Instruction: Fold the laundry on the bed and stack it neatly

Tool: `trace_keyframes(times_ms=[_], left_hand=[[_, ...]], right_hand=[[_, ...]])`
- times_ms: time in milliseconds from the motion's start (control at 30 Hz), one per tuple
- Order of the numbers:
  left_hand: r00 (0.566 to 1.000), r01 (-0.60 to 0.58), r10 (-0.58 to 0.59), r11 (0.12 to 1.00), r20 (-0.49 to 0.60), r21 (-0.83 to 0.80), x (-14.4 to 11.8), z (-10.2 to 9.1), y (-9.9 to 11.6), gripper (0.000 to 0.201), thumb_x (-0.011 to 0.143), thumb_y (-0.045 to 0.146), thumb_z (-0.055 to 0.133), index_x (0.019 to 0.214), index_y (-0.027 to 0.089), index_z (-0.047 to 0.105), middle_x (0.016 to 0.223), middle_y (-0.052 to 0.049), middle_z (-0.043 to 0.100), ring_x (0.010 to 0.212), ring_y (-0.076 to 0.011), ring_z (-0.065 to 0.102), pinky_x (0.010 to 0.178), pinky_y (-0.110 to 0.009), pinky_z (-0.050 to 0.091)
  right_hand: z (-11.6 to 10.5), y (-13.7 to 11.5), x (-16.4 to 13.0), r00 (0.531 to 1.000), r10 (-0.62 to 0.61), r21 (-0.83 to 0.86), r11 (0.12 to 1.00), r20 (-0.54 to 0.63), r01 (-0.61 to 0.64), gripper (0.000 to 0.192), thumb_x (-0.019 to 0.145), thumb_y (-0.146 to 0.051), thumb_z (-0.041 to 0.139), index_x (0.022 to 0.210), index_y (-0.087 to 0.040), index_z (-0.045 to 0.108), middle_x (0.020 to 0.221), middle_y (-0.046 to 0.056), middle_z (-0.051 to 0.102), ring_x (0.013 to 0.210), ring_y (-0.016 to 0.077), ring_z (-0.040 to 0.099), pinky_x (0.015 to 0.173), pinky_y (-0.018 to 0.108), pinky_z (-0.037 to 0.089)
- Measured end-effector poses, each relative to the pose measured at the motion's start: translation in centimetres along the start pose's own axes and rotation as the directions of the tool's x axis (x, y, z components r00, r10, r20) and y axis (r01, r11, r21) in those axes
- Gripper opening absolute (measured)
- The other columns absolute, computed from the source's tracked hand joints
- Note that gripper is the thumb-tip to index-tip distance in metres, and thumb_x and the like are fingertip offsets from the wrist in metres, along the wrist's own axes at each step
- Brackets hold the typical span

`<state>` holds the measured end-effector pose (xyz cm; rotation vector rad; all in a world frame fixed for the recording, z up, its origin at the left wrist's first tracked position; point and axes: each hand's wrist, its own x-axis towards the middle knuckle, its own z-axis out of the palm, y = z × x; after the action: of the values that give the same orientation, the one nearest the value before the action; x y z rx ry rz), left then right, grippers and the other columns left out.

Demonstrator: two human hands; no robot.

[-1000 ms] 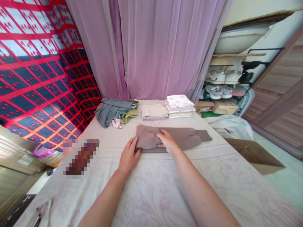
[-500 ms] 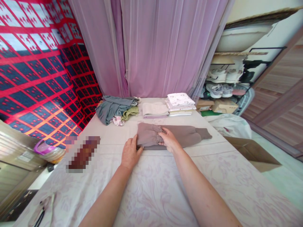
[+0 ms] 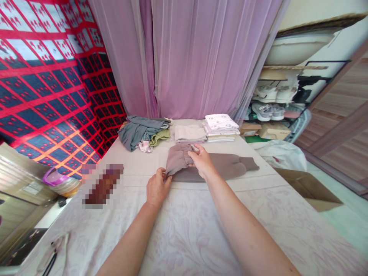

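A pair of grey-brown sweatpants lies across the bed, folded lengthwise, its ribbed cuff pointing right. At the left end the top part is folded back over the leg, and its gathered waistband is lifted a little. My left hand is closed on the near left corner of the fold, thumb and fingers pinching the cloth. My right hand grips the waistband between thumb and fingers; some fingertips are hidden behind the fabric.
Behind the sweatpants lie a rumpled clothes pile, a folded beige cloth and a stack of folded white cloths. A lilac curtain hangs at the back. Right of the bed are an open cardboard box and a shoe rack.
My right hand has raised the waistband off the leg and slightly up. My left hand has closed tighter on the corner, which is now pulled into creases. The view has shifted slightly.
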<state>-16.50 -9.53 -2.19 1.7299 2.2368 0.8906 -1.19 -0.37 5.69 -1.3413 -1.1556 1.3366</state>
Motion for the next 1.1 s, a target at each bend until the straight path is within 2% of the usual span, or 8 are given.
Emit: trace_keyframes(times_ms=[267, 533, 700, 833, 900, 967, 1033, 1100], left_hand=[[0.997, 0.073, -0.074, 0.997, -0.022, -0.023, 0.0, -0.4, 0.1, 0.027, 0.081, 0.041, 0.058, 0.099, 0.023, 0.049, 0.074, -0.002, 0.064, 0.07, -0.0228, 0.064, 0.058, -0.027, 0.037], [0.992, 0.079, -0.106, 0.952, -0.073, -0.296, 0.4, -1.1, -0.5, 0.053, 0.075, 0.037, 0.064, 0.122, 0.021, 0.047, 0.089, -0.004, 0.065, 0.079, -0.0208, 0.064, 0.067, -0.03, 0.046], [0.981, -0.02, -0.12, 0.722, -0.154, -0.691, 1.2, -1.3, -1.0, 0.087, 0.067, 0.036, 0.074, 0.141, 0.021, 0.03, 0.135, -0.014, 0.047, 0.114, -0.0221, 0.056, 0.081, -0.029, 0.051], [0.946, 0.051, -0.284, 0.6, -0.153, -0.799, 2.3, -1.3, -2.9, 0.062, 0.072, 0.029, 0.068, 0.129, 0.02, 0.045, 0.117, -0.008, 0.062, 0.104, -0.0192, 0.061, 0.084, -0.028, 0.05], [0.907, 0.132, -0.405, 0.533, -0.115, -0.836, 2.6, -1.4, -3.7, 0.046, 0.073, 0.027, 0.065, 0.116, 0.02, 0.052, 0.105, -0.006, 0.065, 0.093, -0.0177, 0.064, 0.077, -0.027, 0.052], [0.871, 0.202, -0.488, 0.452, -0.052, -0.869, 2.8, -1.6, -4.2, 0.036, 0.074, 0.025, 0.062, 0.108, 0.02, 0.054, 0.103, -0.005, 0.065, 0.087, -0.0161, 0.064, 0.068, -0.024, 0.052], [0.85, 0.238, -0.526, 0.372, 0.008, -0.897, 2.9, -1.9, -4.1, 0.032, 0.074, 0.023, 0.061, 0.105, 0.02, 0.054, 0.104, -0.005, 0.064, 0.083, -0.015, 0.064, 0.063, -0.022, 0.052], [0.837, 0.255, -0.544, 0.292, 0.059, -0.922, 2.9, -2.3, -3.8, 0.03, 0.076, 0.022, 0.061, 0.105, 0.02, 0.054, 0.105, -0.006, 0.065, 0.082, -0.0144, 0.064, 0.062, -0.022, 0.053]], right_hand=[[5.0, -0.9, 0.5, 0.987, -0.136, -0.134, 0.98, 0.089, 0.147, 0.06, 0.077, -0.025, 0.056, 0.135, -0.025, 0.041, 0.106, 0.004, 0.062, 0.068, 0.0139, 0.063, 0.052, 0.026, 0.055], [6.0, -1.4, 1.3, 0.986, -0.1, -0.218, 0.968, 0.137, 0.128, 0.052, 0.078, -0.023, 0.056, 0.129, -0.024, 0.049, 0.105, 0.004, 0.064, 0.068, 0.014, 0.064, 0.055, 0.026, 0.056], [7.8, -1.6, 0.5, 0.965, -0.139, -0.308, 0.929, 0.224, 0.205, 0.046, 0.079, -0.027, 0.059, 0.125, -0.026, 0.053, 0.101, 0.003, 0.066, 0.071, 0.0136, 0.064, 0.065, 0.028, 0.056], [8.1, -0.3, -0.2, 0.943, -0.145, -0.265, 0.937, 0.301, 0.229, 0.038, 0.088, -0.028, 0.049, 0.125, -0.024, 0.054, 0.096, 0.002, 0.069, 0.073, 0.0132, 0.065, 0.067, 0.027, 0.055], [6.9, 1.5, -0.6, 0.886, -0.305, -0.368, 0.825, 0.349, 0.429, 0.028, 0.087, -0.023, 0.048, 0.11, -0.024, 0.064, 0.096, 0.002, 0.07, 0.084, 0.0148, 0.065, 0.078, 0.03, 0.053], [5.1, 3.9, -1.1, 0.749, -0.457, -0.461, 0.595, 0.48, 0.658, 0.023, 0.084, -0.017, 0.051, 0.095, -0.023, 0.07, 0.101, 0.003, 0.07, 0.097, 0.0177, 0.062, 0.091, 0.034, 0.048], [3.5, 6.1, -1.7, 0.644, -0.484, -0.487, 0.421, 0.592, 0.765, 0.027, 0.086, -0.017, 0.049, 0.101, -0.024, 0.071, 0.109, 0.005, 0.069, 0.104, 0.0179, 0.059, 0.096, 0.035, 0.044], [2.5, 7.7, -2.4, 0.602, -0.444, -0.527, 0.294, 0.664, 0.797, 0.033, 0.088, -0.019, 0.048, 0.113, -0.025, 0.067, 0.121, 0.006, 0.064, 0.112, 0.0193, 0.056, 0.097, 0.037, 0.042]])
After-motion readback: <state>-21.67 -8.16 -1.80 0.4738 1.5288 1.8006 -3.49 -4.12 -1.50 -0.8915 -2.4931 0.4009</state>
